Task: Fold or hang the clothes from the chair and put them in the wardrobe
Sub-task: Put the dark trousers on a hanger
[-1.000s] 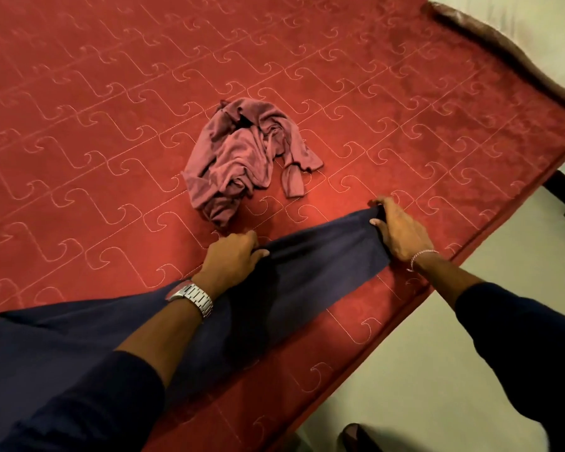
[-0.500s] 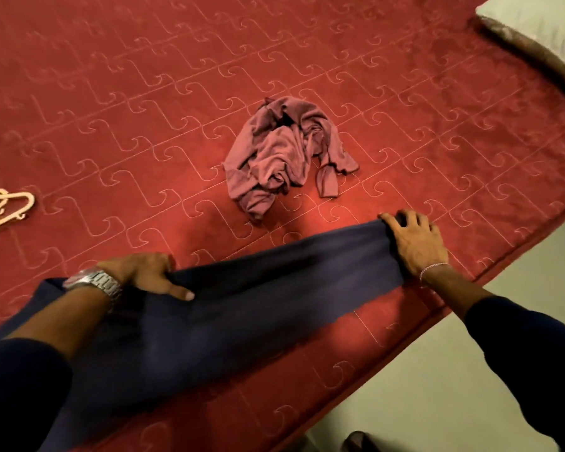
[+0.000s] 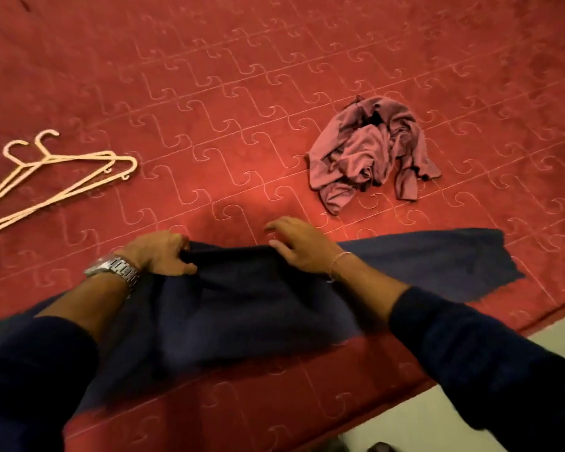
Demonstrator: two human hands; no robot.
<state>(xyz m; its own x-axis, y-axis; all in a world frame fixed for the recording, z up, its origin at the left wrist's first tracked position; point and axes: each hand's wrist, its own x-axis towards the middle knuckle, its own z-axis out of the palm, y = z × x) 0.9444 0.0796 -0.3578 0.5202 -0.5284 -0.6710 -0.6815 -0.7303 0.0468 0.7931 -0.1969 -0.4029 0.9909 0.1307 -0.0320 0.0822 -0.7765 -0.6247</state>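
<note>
Head view: my left hand (image 3: 159, 252) grips the navy trousers (image 3: 242, 308) on the red bedspread (image 3: 242, 93), fingers curled round a fold; my right hand (image 3: 302, 246) presses beside it, fingers relaxed. Crumpled mauve shirt (image 3: 369, 151) lies beyond, pale hangers (image 3: 56, 177) far left.

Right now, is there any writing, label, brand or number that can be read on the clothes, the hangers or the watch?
None can be read.
Dark blue garment: no label or print shows.
Crumpled mauve garment: no print shows.
Pale hangers: plain, no marking visible.
Wristwatch: only its metal band shows; the dial faces away, so no brand is readable.
Red bedcover: stitched curl pattern only, no letters.
</note>
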